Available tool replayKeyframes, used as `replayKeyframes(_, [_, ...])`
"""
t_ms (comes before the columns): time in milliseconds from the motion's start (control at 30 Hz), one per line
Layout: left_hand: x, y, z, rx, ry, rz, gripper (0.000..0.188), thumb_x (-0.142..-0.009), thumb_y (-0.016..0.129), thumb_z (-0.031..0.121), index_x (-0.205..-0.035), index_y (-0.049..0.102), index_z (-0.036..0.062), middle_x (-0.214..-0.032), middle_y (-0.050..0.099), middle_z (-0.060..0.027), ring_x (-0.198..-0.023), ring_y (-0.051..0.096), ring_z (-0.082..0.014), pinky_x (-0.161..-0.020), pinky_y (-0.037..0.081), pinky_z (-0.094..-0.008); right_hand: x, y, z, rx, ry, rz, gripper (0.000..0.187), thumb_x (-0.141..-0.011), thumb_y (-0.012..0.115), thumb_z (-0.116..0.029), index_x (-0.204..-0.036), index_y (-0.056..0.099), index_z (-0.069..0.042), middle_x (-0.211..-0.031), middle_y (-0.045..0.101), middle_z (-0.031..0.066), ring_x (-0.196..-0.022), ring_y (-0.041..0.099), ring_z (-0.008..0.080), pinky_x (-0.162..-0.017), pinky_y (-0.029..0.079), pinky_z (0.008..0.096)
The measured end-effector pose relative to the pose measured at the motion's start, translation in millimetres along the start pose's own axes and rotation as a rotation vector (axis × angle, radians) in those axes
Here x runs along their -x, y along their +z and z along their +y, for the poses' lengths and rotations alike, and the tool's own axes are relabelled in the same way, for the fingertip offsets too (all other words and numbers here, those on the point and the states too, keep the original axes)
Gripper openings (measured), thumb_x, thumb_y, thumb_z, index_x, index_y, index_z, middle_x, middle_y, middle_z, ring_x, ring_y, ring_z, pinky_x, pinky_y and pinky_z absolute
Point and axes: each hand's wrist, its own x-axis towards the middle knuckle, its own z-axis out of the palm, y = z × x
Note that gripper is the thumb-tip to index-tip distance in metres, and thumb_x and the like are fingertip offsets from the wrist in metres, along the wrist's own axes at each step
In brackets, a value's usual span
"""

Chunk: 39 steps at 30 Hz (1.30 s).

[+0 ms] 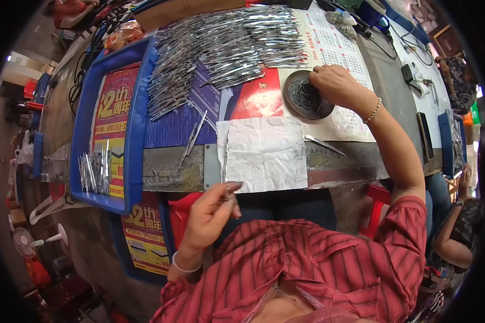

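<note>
Over the right side of a round dark dish (287, 99) hangs my right hand (337, 86), its fingertips drawn together at the rim. The dish holds many thin, dark, pin-like pieces (302, 92). Whatever those fingers pinch, if anything, is too small to make out. My left hand (207, 215) is curled in front of the table edge, near the lower left corner of a crumpled white sheet (267, 153). Thumb and fingers meet there, and I cannot make out what lies between them. Along the sheet's left edge lies a slim metal piece (226, 151).
A large heap of slim, tweezer-like metal pieces (226, 46) covers the far table. At left, a blue tray (134, 161) holds several more (95, 169). Loose ones (191, 139) lie left of the sheet, and a pointed metal tool (326, 145) lies right. A phone (424, 134) is farther right.
</note>
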Motion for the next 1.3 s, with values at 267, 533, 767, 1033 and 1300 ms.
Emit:
replayKeyframes(267, [-25, 29, -6, -0.026, 0.076, -0.169, 0.029, -0.093, 0.049, 0.001, -0.12, 0.053, -0.0028, -0.085, 0.056, -0.0053, -0.071, 0.058, -0.0089, -0.066, 0.047, -0.0217, 17, -37, -35, -0.221, 0.021, 0.097, 0.013, -0.073, 0.059, -0.006, -0.082, 0.052, 0.001, -0.073, 0.061, 0.0176, -0.072, 0.062, 0.0323, -0.063, 0.047, 0.0403])
replayKeyframes(533, [-37, 35, -11, -0.028, -0.012, -0.156, 0.019, -0.092, 0.055, 0.003, -0.11, 0.054, -0.0016, -0.087, 0.062, -0.0044, -0.076, 0.059, -0.0073, -0.067, 0.048, -0.0203, 91, -51, -131, -1.709, 0.245, -0.069, 0.014, -0.081, 0.063, 0.001, -0.095, 0.061, 0.002, -0.087, 0.06, 0.0028, -0.078, 0.056, 0.0088, -0.07, 0.046, 0.0239])
replayKeyframes(767, [-36, 39, -13, -0.183, 0.204, -0.11, 0.015, -0.089, 0.06, 0.004, -0.102, 0.059, -0.0019, -0.084, 0.065, -0.0047, -0.072, 0.06, -0.0074, -0.065, 0.048, -0.0204, 90, -34, -147, -1.981, 0.151, -0.151, 0.015, -0.081, 0.057, 0.002, -0.096, 0.057, 0.003, -0.086, 0.058, 0.0022, -0.08, 0.053, 0.0069, -0.07, 0.042, 0.0209])
replayKeyframes(1033, [-31, 40, -12, -0.174, 0.146, -0.072, 0.015, -0.084, 0.064, 0.002, -0.098, 0.061, -0.001, -0.088, 0.066, -0.0101, -0.077, 0.064, -0.0166, -0.07, 0.049, -0.0262, 89, -33, -153, -2.025, 0.191, -0.126, 0.019, -0.076, 0.055, 0.002, -0.094, 0.05, -0.001, -0.081, 0.052, 0.0003, -0.075, 0.05, 0.0063, -0.066, 0.04, 0.0201])
replayKeyframes(1300, [-35, 36, -12, -0.251, 0.278, -0.092, 0.013, -0.085, 0.063, 0.002, -0.098, 0.06, -0.0012, -0.084, 0.066, -0.0064, -0.072, 0.063, -0.0105, -0.065, 0.049, -0.0222, 85, -30, -154, -2.021, 0.169, -0.151, 0.018, -0.076, 0.055, 0.002, -0.093, 0.049, -0.001, -0.079, 0.053, 0.0003, -0.072, 0.049, 0.0058, -0.064, 0.04, 0.0201])
